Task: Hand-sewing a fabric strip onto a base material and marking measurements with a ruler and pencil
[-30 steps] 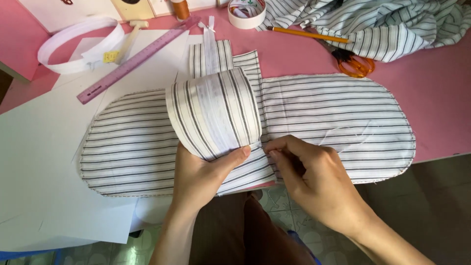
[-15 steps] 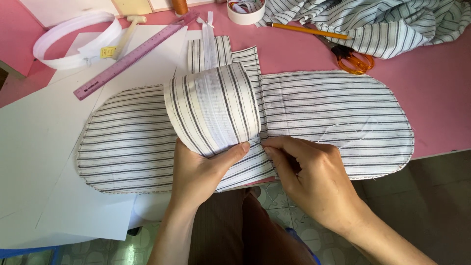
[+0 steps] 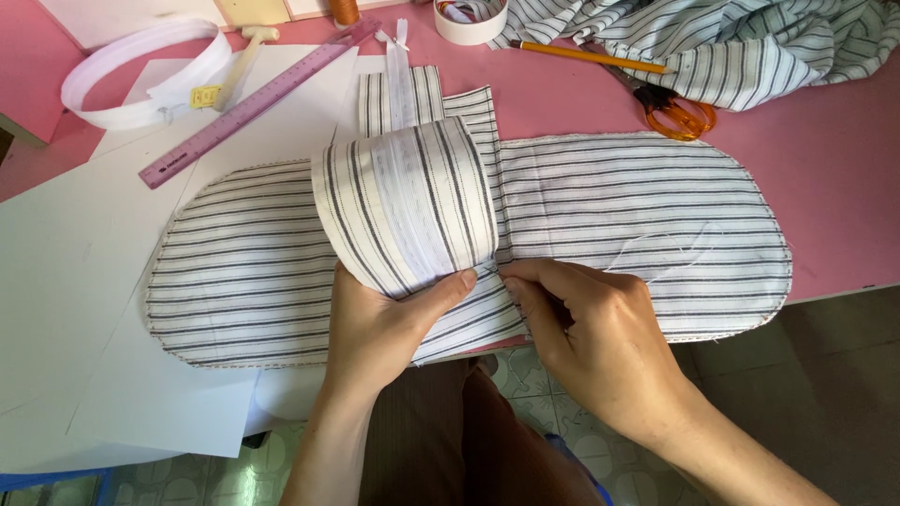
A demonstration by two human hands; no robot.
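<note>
1. At the upper left of the frame I see a coil of white tape (image 3: pixel 141 70) on the pink table (image 3: pixel 834 187), with a small wooden mallet (image 3: pixel 242 52) and a purple ruler (image 3: pixel 258 98) lying slantwise just beside it.
2. White paper sheets (image 3: pixel 75 281) cover the left side of the frame, under the left end of the striped cloth.
3. The long striped cloth piece (image 3: pixel 637 215) with rounded ends lies flat across the middle, from left of centre to the right.
4. At the centre a folded striped band (image 3: pixel 408 201) arches up over the cloth in a loop.
5. My left hand (image 3: pixel 380 328) sits at the lower centre, clasping the near edge of that band, thumb pressed on top of it.
6. My right hand (image 3: pixel 600 342) is just right of the left one, fingertips pinched on the cloth at the foot of the band; I cannot tell whether it holds anything else.
7. At the upper right lie a yellow pencil (image 3: pixel 591 58), orange-handled scissors (image 3: pixel 670 108) and a heap of striped fabric (image 3: pixel 750 47); a roll of tape (image 3: pixel 472 19) stands at the top centre.
</note>
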